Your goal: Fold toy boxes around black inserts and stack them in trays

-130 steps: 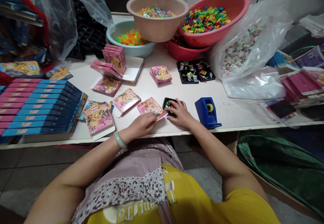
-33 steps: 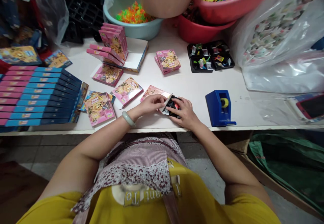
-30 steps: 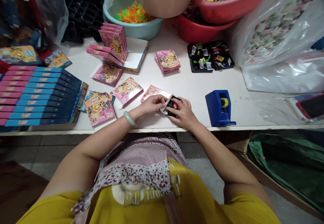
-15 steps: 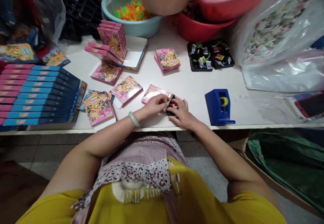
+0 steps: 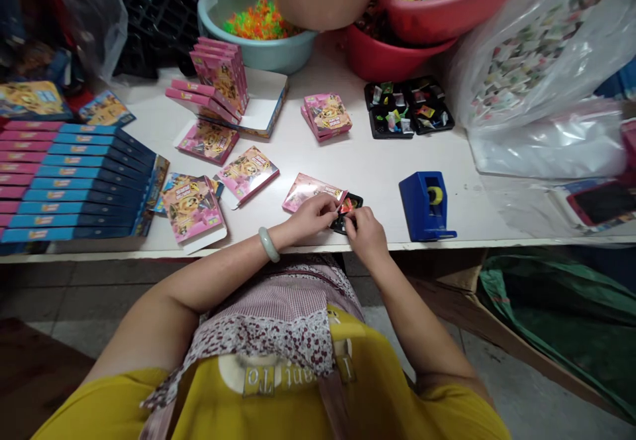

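Near the table's front edge lies a pink box (image 5: pixel 309 189), its right end open beside a small black tray (image 5: pixel 354 203) with red and dark items in it. My left hand (image 5: pixel 316 217) is closed at that open end, thumb and fingers pinching the box's edge. At the tray's right side my right hand (image 5: pixel 366 233) has its thumb and forefinger together; what they pinch, if anything, is too small to make out. The fingers partly cover the tray.
Pink boxes (image 5: pixel 248 173) lie to the left, beyond them blue boxes (image 5: pixel 89 191) in rows. A blue tape dispenser (image 5: pixel 418 208) stands to the right. Filled black trays (image 5: pixel 392 127), a light blue basin (image 5: pixel 293 54), red basins (image 5: pixel 397 62) and a plastic bag (image 5: pixel 536 62) are behind.
My right hand has drawn back to the right and closed its fingers, uncovering more of the black tray. My left hand and the pink box have shifted slightly right.
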